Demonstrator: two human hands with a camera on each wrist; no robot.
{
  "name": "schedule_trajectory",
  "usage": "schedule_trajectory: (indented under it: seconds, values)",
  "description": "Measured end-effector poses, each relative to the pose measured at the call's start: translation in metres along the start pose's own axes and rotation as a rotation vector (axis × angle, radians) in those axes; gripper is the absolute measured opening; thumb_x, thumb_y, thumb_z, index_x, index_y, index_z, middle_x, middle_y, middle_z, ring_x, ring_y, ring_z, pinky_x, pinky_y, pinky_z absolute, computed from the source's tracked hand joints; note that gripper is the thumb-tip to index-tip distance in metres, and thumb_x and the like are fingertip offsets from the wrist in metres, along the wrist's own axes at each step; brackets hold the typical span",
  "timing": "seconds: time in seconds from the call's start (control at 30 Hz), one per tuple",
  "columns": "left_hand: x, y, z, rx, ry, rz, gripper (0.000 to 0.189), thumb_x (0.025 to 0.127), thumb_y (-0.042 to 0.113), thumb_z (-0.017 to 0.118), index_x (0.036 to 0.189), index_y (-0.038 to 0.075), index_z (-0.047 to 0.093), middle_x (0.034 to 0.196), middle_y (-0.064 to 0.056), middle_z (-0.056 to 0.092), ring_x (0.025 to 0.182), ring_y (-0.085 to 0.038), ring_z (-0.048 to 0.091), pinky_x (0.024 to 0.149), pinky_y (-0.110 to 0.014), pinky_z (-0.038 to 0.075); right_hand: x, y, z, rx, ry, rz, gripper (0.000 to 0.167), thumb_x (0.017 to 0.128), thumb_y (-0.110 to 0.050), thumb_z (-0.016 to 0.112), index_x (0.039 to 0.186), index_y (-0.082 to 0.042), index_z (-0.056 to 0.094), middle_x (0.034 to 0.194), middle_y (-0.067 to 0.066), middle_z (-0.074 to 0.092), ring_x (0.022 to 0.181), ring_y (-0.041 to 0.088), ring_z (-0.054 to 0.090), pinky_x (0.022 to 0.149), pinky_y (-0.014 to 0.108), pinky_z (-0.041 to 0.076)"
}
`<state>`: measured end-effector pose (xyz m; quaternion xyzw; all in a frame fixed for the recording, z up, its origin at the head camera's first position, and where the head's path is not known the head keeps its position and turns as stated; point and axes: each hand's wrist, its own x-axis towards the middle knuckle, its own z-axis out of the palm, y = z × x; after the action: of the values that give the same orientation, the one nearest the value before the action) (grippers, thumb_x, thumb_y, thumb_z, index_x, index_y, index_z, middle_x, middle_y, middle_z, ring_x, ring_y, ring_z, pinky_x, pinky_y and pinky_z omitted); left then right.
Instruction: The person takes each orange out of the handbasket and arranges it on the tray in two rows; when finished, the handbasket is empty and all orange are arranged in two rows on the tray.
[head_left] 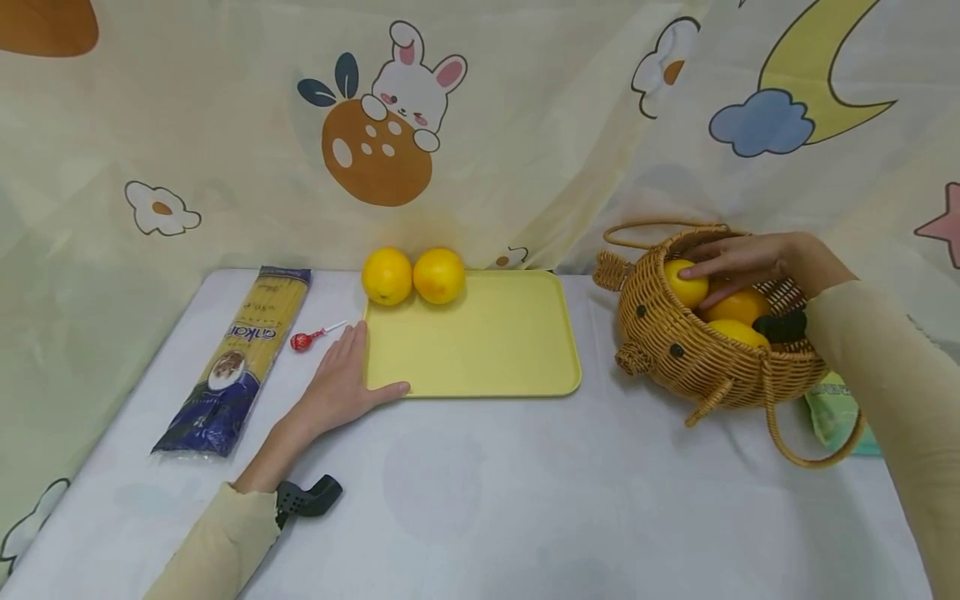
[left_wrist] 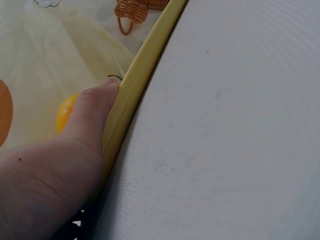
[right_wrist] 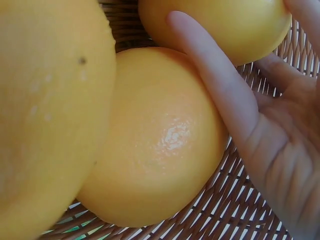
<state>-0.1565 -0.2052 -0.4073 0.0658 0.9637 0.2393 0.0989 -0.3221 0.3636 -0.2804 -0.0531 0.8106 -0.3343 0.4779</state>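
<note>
My left hand [head_left: 341,379] rests at the left end of a yellow tray [head_left: 480,350], fingers straight along its side and thumb on the near rim. Two oranges [head_left: 387,277] sit side by side at the tray's far left corner. On the right, my right hand [head_left: 757,260] reaches into a wicker basket [head_left: 652,342] shaped like a pig. It grips an orange [head_left: 682,290] near the basket's far side; in the right wrist view the thumb lies across that orange [right_wrist: 230,32]. Two more oranges [right_wrist: 155,140] lie beside it in the basket.
Left of the tray are a spaghetti packet [head_left: 236,358] and a red lollipop [head_left: 302,342]. A green package [head_left: 831,408] lies partly hidden behind the basket. Two wicker handles stick out from the basket. A printed cloth [head_left: 525,125] hangs along the table's back edge.
</note>
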Motion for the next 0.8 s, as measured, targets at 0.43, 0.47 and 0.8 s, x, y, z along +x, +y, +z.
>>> schedule_trajectory:
  seconds: [0.43,0.47,0.8]
  values:
    - [-0.001,0.0014,0.0002,-0.001,-0.007,0.0,0.124,0.079,0.067,0.063,0.153,-0.003,-0.007,0.163,-0.023,-0.003,0.151,-0.04,0.0,0.123,-0.057,0.005,0.0011,0.0014,-0.0004,-0.028,-0.014,-0.007,0.086,0.104,-0.034,0.043,0.149,0.008,-0.016,0.155,0.034,0.007,0.117,0.016,0.059,0.101,0.039,0.052]
    - [-0.001,0.0014,0.0003,-0.001,-0.009,-0.001,0.124,0.079,0.067,0.063,0.153,-0.003,-0.007,0.163,-0.023,-0.003,0.151,-0.04,0.0,0.123,-0.057,0.005,0.0003,0.0012,-0.0002,-0.034,-0.014,-0.007,0.086,0.104,-0.034,0.042,0.149,0.009,-0.017,0.155,0.035,0.004,0.117,0.015,0.058,0.101,0.038,0.052]
    - [0.0002,-0.0008,0.0007,0.0,-0.001,0.003,0.124,0.079,0.069,0.062,0.154,-0.002,-0.007,0.163,-0.022,-0.004,0.151,-0.039,-0.001,0.123,-0.055,0.004,-0.0059,-0.0038,0.0038,-0.01,-0.013,-0.038,0.086,0.103,-0.031,0.044,0.151,0.0,-0.019,0.155,0.033,0.007,0.119,0.017,0.057,0.102,0.041,0.051]
